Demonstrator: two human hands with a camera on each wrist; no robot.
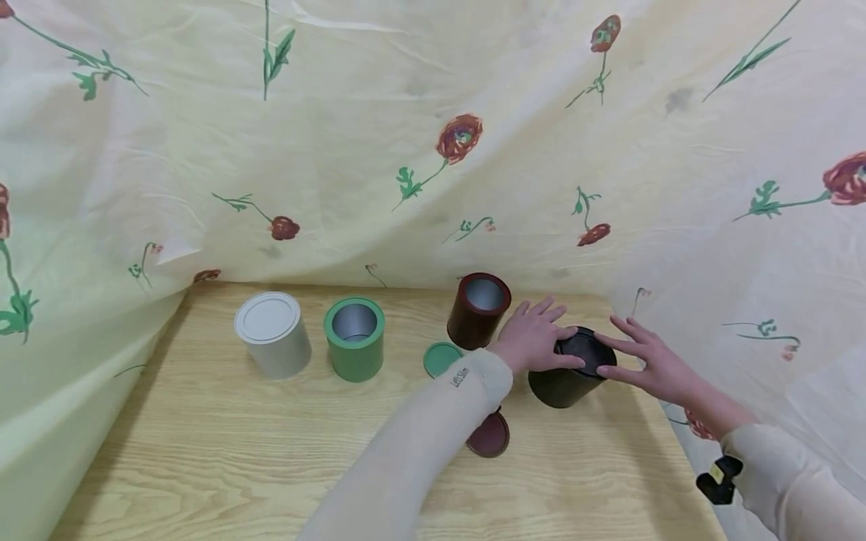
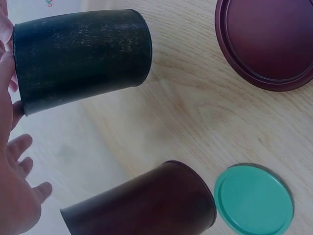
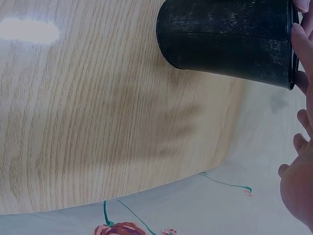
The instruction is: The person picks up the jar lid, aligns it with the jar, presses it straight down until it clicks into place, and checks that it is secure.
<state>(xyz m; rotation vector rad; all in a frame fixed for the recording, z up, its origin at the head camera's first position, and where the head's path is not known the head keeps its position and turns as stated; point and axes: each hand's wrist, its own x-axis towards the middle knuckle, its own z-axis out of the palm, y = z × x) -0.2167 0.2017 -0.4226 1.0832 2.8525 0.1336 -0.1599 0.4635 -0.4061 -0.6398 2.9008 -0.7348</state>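
Both hands on black tin (image 1: 567,376), lid (image 1: 583,350) on.
L hand (image 1: 537,336) & R hand (image 1: 652,362): fingers straight, pressing the lid; brown tin (image 1: 477,311) just left on desk (image 1: 203,443).

Two bare hands were recorded, the left hand (image 1: 537,334) and the right hand (image 1: 646,361), with no rings or gloves seen. Both arms were covered by long sleeves of pale cream fabric, the left sleeve (image 1: 413,443) ending in a ribbed cuff. Small dark lettering was noted on that cuff (image 1: 460,373), too small to be read. A black device with a yellow mark (image 1: 719,479) was seen strapped at the right sleeve (image 1: 791,481).
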